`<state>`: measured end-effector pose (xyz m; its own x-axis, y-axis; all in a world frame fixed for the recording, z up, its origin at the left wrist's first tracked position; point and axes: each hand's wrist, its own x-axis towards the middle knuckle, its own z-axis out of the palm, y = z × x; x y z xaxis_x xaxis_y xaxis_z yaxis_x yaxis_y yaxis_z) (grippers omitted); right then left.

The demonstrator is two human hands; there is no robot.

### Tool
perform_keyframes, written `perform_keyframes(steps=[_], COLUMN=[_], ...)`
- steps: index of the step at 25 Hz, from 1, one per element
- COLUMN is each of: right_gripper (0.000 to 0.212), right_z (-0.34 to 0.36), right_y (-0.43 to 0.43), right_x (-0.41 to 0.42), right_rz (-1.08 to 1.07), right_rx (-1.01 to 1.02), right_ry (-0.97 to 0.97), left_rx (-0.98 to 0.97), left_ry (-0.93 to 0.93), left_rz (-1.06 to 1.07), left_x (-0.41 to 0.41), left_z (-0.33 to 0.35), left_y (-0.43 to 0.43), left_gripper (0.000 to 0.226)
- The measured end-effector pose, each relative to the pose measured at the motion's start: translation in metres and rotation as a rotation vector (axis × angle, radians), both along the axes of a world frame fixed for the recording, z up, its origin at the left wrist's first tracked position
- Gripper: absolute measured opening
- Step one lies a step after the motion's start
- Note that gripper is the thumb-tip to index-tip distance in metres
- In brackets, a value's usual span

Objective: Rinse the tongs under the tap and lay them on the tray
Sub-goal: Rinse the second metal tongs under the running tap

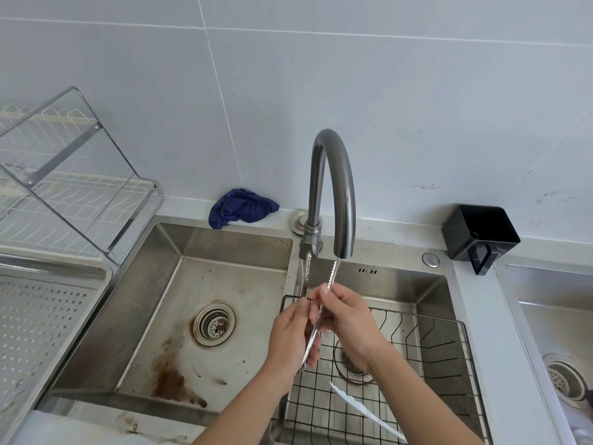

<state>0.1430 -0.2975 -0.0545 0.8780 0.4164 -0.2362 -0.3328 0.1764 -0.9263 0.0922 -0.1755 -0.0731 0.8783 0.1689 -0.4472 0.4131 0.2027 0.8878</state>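
Bottom edge, centre: two bare forearms are seen entering the frame. A white utensil (365, 409) is laid flat on the wire rack (449, 358), which is set inside the right basin (401, 284). Open grid is left to the right of the wrists.

Centre: the tongs (333, 273) are held upright over the rack's left end, hinge end down and serrated tips up. The lower part is gripped by the left hand (290, 335), with the fingers curled round it. The right-side arm of the tongs is pinched by the right hand (346, 319) between thumb and fingertips. The two arms of the tongs are spread apart. One tip is seen right at the outlet of the tap (333, 175); the other is seen beside the tap's base fitting. Whether water is running cannot be told.

Left of centre: the left basin (224, 277), rust-stained around its drain (214, 322), is separated from the hands only by the dividing ridge.

Far left: the perforated tray (48, 316) is set just beside the left basin's rim, well apart from the tongs. A dish rack (64, 175) is stood behind it.

Back edge: a blue cloth (240, 207) is bunched against the tiled wall. A black container (481, 232) is placed on the worktop (481, 300) at the right, near a further basin (552, 316).
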Motion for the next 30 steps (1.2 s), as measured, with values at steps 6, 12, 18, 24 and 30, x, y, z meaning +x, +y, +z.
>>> perform_keyframes(steps=[6, 12, 18, 24, 30], right_gripper=[0.022, 0.022, 0.008, 0.026, 0.018], right_z=[0.010, 0.015, 0.021, 0.016, -0.002], right_y=[0.009, -0.012, -0.007, -0.013, -0.016], right_x=[0.008, 0.002, 0.010, -0.008, -0.004], right_rz=[-0.218, -0.064, -0.187, -0.085, -0.274], right_rx=[-0.105, -0.254, -0.486, -0.400, -0.498], right_ry=[-0.037, -0.092, -0.209, -0.245, -0.075], left_rx=[-0.057, -0.100, -0.255, -0.207, -0.035], left_ry=[0.168, 0.205, 0.147, 0.061, 0.061], left_rz=[-0.039, -0.055, 0.012, -0.153, -0.109], left_x=[0.010, 0.035, 0.036, 0.042, 0.028], left_z=[0.006, 0.013, 0.016, 0.017, 0.013], left_y=[-0.018, -0.021, -0.030, -0.013, -0.006], left_gripper=[0.052, 0.053, 0.061, 0.065, 0.021])
